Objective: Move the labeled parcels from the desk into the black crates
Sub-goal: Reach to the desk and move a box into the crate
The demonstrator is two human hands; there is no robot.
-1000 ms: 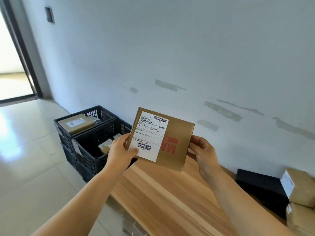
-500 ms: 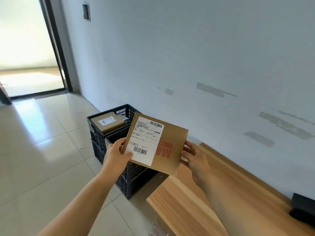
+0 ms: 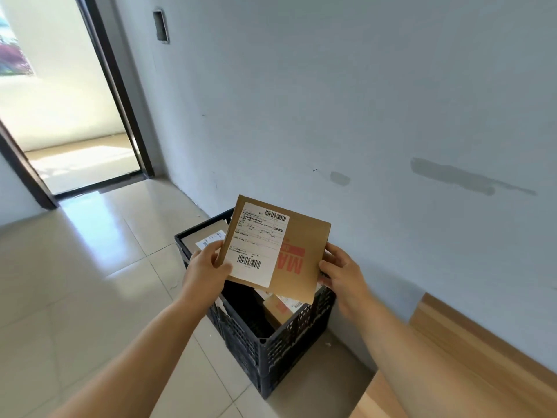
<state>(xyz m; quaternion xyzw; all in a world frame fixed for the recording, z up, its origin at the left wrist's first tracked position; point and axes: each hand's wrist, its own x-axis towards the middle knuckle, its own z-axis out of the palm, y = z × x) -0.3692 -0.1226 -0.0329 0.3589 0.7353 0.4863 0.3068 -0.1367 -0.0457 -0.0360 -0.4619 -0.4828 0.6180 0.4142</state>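
Note:
A flat brown cardboard parcel [image 3: 304, 236] with a white barcode label and red letters is held upright over the near black crate [image 3: 280, 348]. My left hand [image 3: 205, 268] grips its left edge, thumb on the label. My right hand [image 3: 343, 271] holds its right edge. The near crate on the floor contains a few parcels, one brown box [image 3: 277, 309] showing. Behind it stands a second black crate [image 3: 184, 241] with a labeled brown parcel [image 3: 205, 238] on top, partly hidden by my left hand.
The wooden desk [image 3: 470, 366] shows at the lower right against the grey wall. Pale floor tiles stretch to the left. An open doorway [image 3: 69, 116] with a dark frame lies at the upper left.
The parcel and both hands have moved off the desk to a spot above the near crate. The view has swung left, so the desk's other parcels are out of sight.

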